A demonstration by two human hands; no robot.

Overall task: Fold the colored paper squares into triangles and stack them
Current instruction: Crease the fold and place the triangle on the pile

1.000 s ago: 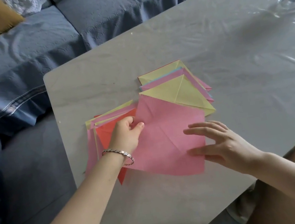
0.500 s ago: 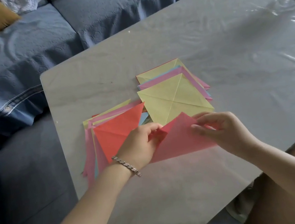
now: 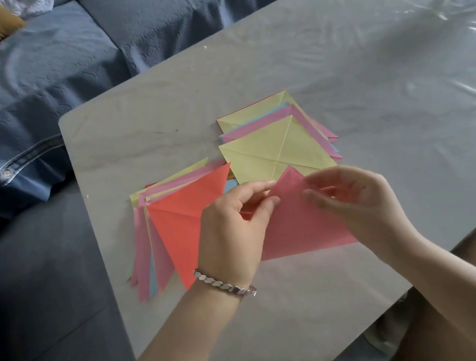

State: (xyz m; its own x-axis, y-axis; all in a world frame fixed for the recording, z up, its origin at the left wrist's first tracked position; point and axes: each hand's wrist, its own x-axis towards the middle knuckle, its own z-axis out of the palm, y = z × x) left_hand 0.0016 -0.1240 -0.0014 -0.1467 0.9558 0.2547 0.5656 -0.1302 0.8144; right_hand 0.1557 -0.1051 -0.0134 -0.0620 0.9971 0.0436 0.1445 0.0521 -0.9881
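Fold in hand: pink sheet doubled to a triangle, crease not yet pressed

You hold the pink sheet (image 3: 299, 227) at the near edge of the table (image 3: 369, 68). It is already doubled over, with its point toward the far side and its long edge nearest you. Your left hand (image 3: 233, 232) pinches it between thumb and forefinger just left of the point. Your right hand (image 3: 361, 200) has its thumb on the front face and its fingers curled round the right slope, so both hands are clamped on the paper. The sheet looks lifted off the table near its point rather than lying flat.

To your left the finished triangles lie fanned, with an orange triangle (image 3: 183, 221) on top. Beyond your hands is the pile of unfolded squares, with a creased yellow square (image 3: 270, 152) uppermost.

You seem to be matching the corners. Next, line up the two layers at the point, lay the sheet flat and press the long edge sharp. Then carry it left onto the orange triangle.
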